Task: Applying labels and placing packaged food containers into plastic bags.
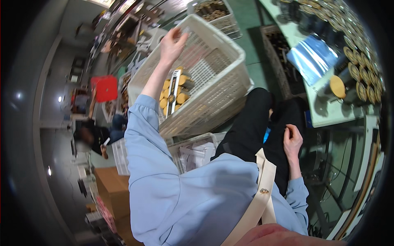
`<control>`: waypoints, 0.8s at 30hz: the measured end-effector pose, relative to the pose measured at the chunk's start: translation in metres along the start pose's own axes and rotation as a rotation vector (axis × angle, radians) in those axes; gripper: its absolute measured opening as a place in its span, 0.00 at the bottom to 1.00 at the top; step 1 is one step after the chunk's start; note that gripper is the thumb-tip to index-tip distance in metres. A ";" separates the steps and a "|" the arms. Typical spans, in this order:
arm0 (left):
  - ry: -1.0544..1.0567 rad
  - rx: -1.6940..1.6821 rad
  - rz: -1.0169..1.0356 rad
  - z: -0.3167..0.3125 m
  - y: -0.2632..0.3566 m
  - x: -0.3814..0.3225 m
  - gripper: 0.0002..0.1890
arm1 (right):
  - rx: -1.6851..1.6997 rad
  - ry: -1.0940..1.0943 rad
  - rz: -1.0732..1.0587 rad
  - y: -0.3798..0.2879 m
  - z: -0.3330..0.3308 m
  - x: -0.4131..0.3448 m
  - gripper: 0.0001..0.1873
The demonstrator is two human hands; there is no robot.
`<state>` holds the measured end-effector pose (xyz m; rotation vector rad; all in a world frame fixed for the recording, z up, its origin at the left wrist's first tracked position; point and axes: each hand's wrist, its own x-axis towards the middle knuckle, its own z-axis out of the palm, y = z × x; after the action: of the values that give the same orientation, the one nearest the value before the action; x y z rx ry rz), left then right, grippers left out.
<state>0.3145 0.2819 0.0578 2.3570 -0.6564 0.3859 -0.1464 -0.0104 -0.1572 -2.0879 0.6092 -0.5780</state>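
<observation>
My left hand reaches over a large white perforated plastic crate. Its fingers are slightly curled and apart, a little blurred, with nothing visible in them. Inside the crate, below my forearm, lie several cylindrical pieces with yellow-tan round ends. A long white strip with a dark, round-faced piece lies across them. My right hand is loosely closed above my right thigh, with no held object visible. On the table at the right stand several dark cylinders; one has a yellow-tan round top, others have patterned round tops.
A blue plastic-film packet lies on the pale table. Filled crates stand beyond and under the table. Another crate holds white pieces beside my legs. At the left are a person, a red stool and a cardboard box.
</observation>
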 end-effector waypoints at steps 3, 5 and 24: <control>-0.178 0.241 -0.509 -0.062 -0.184 -0.083 0.32 | -0.031 -0.064 -0.022 -0.001 0.009 0.003 0.06; -0.194 0.311 -0.762 -0.103 -0.255 -0.155 0.32 | -0.035 -0.123 -0.027 -0.006 0.018 0.005 0.06; -0.672 0.635 -0.916 -0.041 -0.275 -0.245 0.42 | -0.379 -0.243 -0.016 -0.005 0.028 0.010 0.06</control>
<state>0.2567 0.5775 -0.1575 3.0742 0.3997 -0.7303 -0.1207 0.0032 -0.1662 -2.4725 0.5954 -0.2205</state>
